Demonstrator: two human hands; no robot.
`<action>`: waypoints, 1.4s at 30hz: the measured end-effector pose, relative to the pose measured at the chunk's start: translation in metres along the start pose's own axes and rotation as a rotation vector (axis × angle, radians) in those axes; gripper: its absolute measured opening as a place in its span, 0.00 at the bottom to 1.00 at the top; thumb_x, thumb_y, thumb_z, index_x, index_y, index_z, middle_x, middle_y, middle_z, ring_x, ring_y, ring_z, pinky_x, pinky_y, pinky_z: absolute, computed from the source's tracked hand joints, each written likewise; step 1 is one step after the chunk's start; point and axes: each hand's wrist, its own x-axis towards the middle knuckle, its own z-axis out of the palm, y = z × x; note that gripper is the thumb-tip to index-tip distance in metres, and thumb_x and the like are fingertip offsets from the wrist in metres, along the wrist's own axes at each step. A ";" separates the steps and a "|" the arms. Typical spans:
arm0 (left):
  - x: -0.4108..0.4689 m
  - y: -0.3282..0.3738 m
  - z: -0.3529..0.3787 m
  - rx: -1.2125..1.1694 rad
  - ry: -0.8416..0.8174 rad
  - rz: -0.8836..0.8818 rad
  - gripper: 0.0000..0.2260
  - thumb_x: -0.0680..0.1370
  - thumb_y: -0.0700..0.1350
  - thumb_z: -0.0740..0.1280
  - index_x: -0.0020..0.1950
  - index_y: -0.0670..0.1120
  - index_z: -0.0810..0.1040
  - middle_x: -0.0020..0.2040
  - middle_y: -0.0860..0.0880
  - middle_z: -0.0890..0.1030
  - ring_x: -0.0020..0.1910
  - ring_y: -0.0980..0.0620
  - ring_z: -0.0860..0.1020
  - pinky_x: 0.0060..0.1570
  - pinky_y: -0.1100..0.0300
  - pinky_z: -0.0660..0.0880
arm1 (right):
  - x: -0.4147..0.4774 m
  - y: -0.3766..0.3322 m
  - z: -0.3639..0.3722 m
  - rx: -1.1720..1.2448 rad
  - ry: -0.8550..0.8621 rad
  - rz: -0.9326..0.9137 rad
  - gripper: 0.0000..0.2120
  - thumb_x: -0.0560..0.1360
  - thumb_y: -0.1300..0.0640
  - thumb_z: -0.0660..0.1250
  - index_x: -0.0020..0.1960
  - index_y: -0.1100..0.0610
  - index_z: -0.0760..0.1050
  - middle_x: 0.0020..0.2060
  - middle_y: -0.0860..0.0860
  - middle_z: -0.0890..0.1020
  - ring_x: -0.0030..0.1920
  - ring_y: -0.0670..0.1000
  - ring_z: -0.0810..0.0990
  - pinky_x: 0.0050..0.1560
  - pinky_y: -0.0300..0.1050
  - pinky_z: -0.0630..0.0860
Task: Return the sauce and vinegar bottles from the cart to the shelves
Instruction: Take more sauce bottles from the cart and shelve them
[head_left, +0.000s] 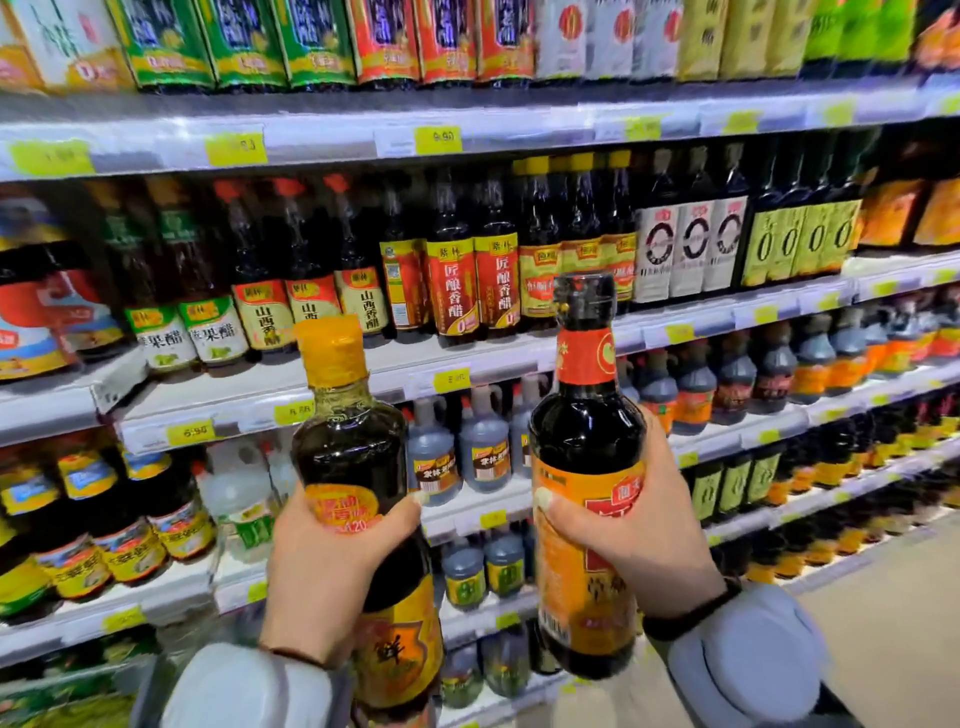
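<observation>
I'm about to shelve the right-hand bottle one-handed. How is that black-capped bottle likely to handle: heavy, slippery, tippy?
Probably heavy for its size: the black-capped bottle looks full of dark liquid. Likely slick above the label, where it shines; the right hand grips round the label. Tall and narrow, so it may tip if set down crooked.

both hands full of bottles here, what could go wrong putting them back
Each hand grips a bottle: the left hand the yellow-capped bottle, the right hand the black-capped bottle. With no free hand, sliding either onto the tightly packed shelf could topple neighbours. The two bottles are held close and might knock together.
</observation>
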 end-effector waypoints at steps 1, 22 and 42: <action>-0.003 0.004 0.019 0.011 0.017 -0.004 0.12 0.64 0.33 0.75 0.43 0.42 0.76 0.35 0.48 0.78 0.25 0.60 0.74 0.23 0.76 0.68 | 0.005 0.003 -0.019 -0.002 -0.018 -0.001 0.34 0.49 0.52 0.75 0.53 0.47 0.67 0.46 0.42 0.79 0.42 0.34 0.80 0.39 0.25 0.73; 0.001 0.025 0.210 -0.132 0.015 -0.147 0.27 0.50 0.49 0.77 0.46 0.42 0.78 0.40 0.43 0.82 0.38 0.45 0.79 0.45 0.49 0.77 | 0.091 0.040 -0.183 -0.013 -0.023 0.082 0.39 0.48 0.47 0.73 0.58 0.48 0.67 0.47 0.46 0.80 0.43 0.40 0.81 0.40 0.30 0.76; 0.021 0.049 0.386 -0.093 0.005 -0.083 0.33 0.44 0.57 0.72 0.46 0.46 0.78 0.40 0.47 0.83 0.42 0.44 0.80 0.48 0.47 0.77 | 0.173 0.075 -0.340 0.016 -0.023 0.038 0.36 0.49 0.50 0.76 0.54 0.42 0.66 0.44 0.33 0.81 0.43 0.37 0.81 0.39 0.28 0.75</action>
